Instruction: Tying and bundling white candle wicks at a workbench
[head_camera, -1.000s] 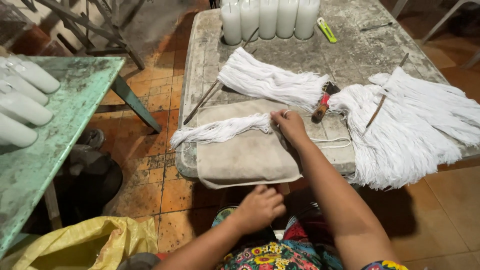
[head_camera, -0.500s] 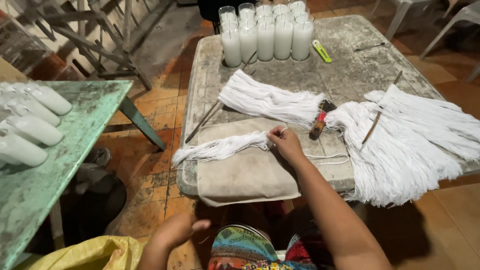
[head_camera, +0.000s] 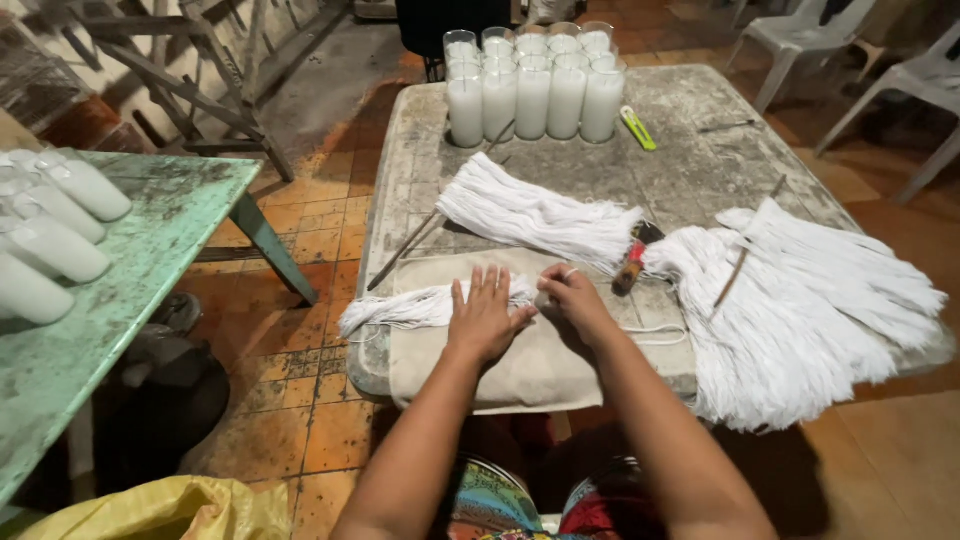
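The left hand (head_camera: 484, 318) has come up from below the desk edge and is now pressing flat, fingers spread, on the string bundle (head_camera: 420, 305). The right hand (head_camera: 572, 297) is pinching the bundle's end. The bundle is lying on the cloth (head_camera: 520, 365) near the desk's (head_camera: 690, 160) front left corner. Straightening it seems in hand; next is probably pulling strands free.
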